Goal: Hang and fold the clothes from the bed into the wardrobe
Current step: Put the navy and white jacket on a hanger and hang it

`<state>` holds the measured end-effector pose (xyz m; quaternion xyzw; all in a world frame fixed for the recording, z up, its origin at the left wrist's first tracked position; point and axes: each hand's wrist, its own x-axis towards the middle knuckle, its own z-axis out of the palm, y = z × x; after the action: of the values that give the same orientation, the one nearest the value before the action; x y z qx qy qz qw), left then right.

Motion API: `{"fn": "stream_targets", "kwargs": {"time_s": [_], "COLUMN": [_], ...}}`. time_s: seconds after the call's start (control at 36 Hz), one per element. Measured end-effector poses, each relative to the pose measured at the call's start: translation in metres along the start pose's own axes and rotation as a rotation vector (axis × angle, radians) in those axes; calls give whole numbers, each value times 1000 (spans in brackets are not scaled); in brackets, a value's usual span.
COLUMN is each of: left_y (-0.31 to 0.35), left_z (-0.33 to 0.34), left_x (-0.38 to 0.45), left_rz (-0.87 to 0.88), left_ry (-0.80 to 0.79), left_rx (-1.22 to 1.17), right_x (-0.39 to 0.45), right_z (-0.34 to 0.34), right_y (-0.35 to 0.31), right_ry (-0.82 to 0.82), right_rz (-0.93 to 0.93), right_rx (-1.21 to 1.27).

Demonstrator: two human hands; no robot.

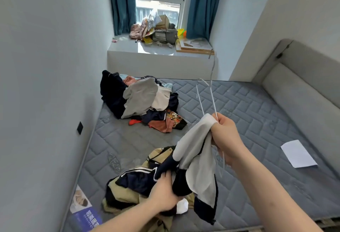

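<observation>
My right hand (225,136) grips a thin white wire hanger (206,101) together with the upper edge of a white and navy garment (198,160), lifted above the grey mattress (248,114). My left hand (163,196) grips the dark lower part of that garment, just over a khaki and navy jacket (128,189) lying crumpled near the bed's front edge. A pile of mixed clothes (141,101) in navy, grey, white and orange lies farther back on the left of the mattress. No wardrobe is in view.
A white sheet of paper (298,153) lies on the mattress at the right. The padded headboard (301,91) runs along the right. A window ledge (158,47) with bags and clutter stands behind the bed. A blue booklet (84,217) sits at the front left corner, beside the wall.
</observation>
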<state>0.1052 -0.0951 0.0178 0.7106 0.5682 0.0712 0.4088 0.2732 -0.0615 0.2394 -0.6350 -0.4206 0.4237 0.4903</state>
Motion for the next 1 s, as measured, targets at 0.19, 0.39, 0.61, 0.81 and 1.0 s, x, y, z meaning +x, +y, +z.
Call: {"fn": "stream_targets", "kwargs": {"time_s": [0.19,0.39,0.61,0.81,1.0], "left_y": [-5,24,109,138,109], "left_z": [-42,-148,-195,-193,-205], "left_x": [27,28,5,3,7], "left_rz": [-72,88,315,432,427], "left_ry": [171,192,31,-86,-22], "left_rx": [-119,-354,-435,-369,-358], "right_x": [-5,-9,-34,-35,-22], "right_z": [-43,-84,-21,23,25], "right_y": [17,79,94,63,53], "right_ry": [107,224,-133,-69,-27], "right_rz": [-96,25,187,-98,-200], "right_rx": [-230,-693,-517,-225,-180]}}
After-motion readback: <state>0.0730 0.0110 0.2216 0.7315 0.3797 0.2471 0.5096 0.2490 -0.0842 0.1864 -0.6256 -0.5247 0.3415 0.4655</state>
